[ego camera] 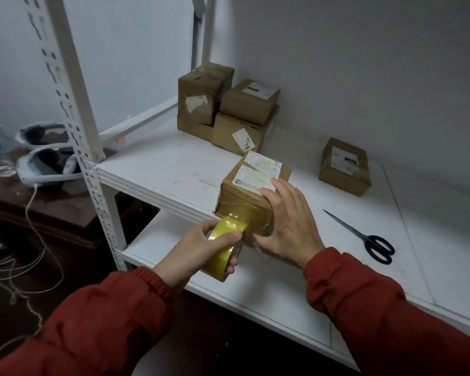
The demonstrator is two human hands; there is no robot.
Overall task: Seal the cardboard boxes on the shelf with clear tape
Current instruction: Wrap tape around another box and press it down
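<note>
The white shelf (168, 164) is carrying the cardboard box (244, 196) at frame centre. The right hand (288, 226) is pressing straight fingers against the box's near side, while the left hand (198, 248) is gripping the tape roll (228, 226) in curled fingers just lower left of it

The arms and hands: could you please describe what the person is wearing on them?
The left sleeve and right sleeve are rust-red and puffy, with gathered elastic cuffs. The left hand and right hand are bare: no gloves, rings or watch visible.
</note>
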